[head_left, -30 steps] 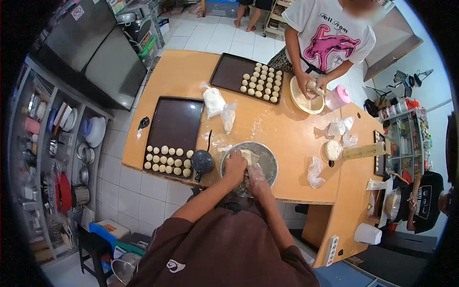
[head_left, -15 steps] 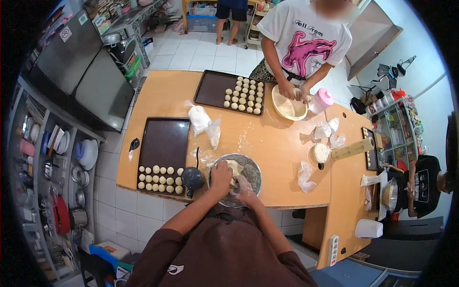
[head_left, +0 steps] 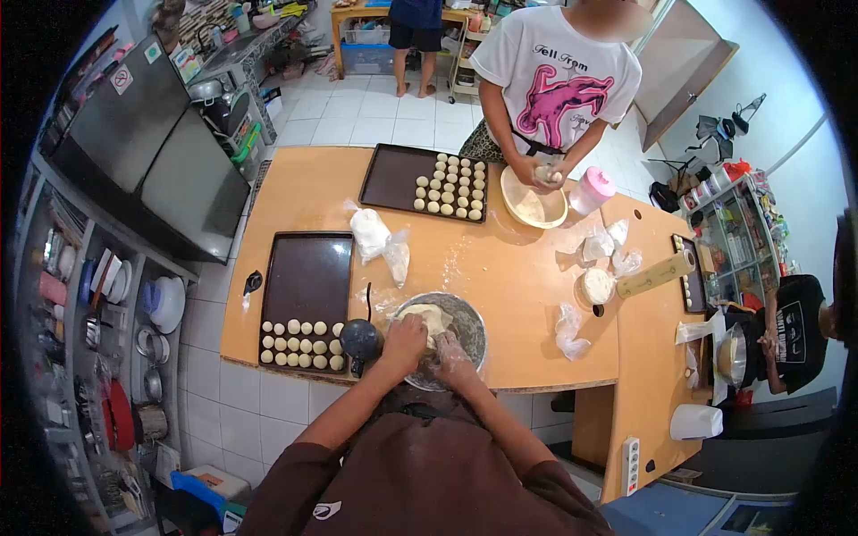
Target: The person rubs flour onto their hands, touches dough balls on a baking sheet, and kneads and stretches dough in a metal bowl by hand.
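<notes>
Near the table's front edge stands a metal mixing bowl (head_left: 479, 344) with a pale lump of dough (head_left: 433, 315) in it. My left hand (head_left: 407, 339) grips the dough from the left, its fingers curled over the near side. Beside it, my flour-dusted right hand (head_left: 456, 359) holds the dough's lower right edge low in the bowl. Its fingertips are partly hidden. Just left of the bowl is a dark round device (head_left: 360, 339) with a thin upright stem. Farther left lies a dark tray (head_left: 307, 268) with rows of small dough balls (head_left: 307, 345) at its near end.
A second tray (head_left: 386, 174) holds more dough balls. Across the table a person (head_left: 554, 85) works dough over a cream bowl (head_left: 563, 213). Flour bags (head_left: 368, 234), a cling film roll (head_left: 657, 273) and a pink-lidded jar (head_left: 593, 189) stand about. Another person (head_left: 791, 335) is at right.
The dough shows more openly in the bowl, on its upper left side. My right hand's fingers have straightened somewhat against it. The whole view has shifted slightly.
</notes>
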`<state>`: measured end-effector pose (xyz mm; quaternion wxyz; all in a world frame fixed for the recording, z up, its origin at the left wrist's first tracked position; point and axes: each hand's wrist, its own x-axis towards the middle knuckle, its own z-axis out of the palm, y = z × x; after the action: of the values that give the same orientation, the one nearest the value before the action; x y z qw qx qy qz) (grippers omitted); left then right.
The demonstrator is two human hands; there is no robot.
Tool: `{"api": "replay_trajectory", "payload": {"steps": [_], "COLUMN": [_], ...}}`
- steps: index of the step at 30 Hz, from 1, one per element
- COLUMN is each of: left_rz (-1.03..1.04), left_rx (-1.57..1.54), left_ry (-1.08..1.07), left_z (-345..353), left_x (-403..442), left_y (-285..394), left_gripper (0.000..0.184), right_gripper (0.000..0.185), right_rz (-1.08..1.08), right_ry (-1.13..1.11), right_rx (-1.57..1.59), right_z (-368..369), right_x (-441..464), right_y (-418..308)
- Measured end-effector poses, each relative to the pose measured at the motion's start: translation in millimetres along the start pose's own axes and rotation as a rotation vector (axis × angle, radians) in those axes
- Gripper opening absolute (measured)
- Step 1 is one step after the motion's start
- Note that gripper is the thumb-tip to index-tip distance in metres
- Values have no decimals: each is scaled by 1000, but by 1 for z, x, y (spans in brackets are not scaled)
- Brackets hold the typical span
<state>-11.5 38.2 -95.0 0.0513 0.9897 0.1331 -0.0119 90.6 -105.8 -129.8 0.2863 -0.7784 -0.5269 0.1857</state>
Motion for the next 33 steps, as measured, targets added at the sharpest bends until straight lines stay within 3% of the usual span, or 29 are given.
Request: {"api": "replay_trajectory", "payload": {"steps": [7,9,12,15,18,24,28,30,33], "left_rz": [10,12,-22,-22,-39,-16,6,-5,0], "left_rx": [-28,-51,-31,-1,9,45,66,33,-11], "left_ry": [70,85,-90,25,-66,9,68,6,76], "left_z": [5,10,-22,-1,-3,17,27,26,16], "left_x": [1,2,5,7,9,8,4,7,2], "left_y": [-3,-2,8,7,10,7,3,2,3], "left_gripper": [55,58,61,63,63,74,62,61,60], "right_gripper": [50,49,47,45,43,40,38,35,30], "right_rz": [21,-13,-60,-36,-46,-69,-189,-145,-61], "right_ry": [-14,2,-4,8,23,-9,103,112,89], "right_rx": [9,-50,-102,-75,-127,-124,-213,-214,-167], "right_z": [3,9,22,-1,11,9,31,38,34], "right_x": [9,10,10,15,9,11,14,11,16], "right_y": [-4,0,11,-7,-3,-8,11,14,5]}}
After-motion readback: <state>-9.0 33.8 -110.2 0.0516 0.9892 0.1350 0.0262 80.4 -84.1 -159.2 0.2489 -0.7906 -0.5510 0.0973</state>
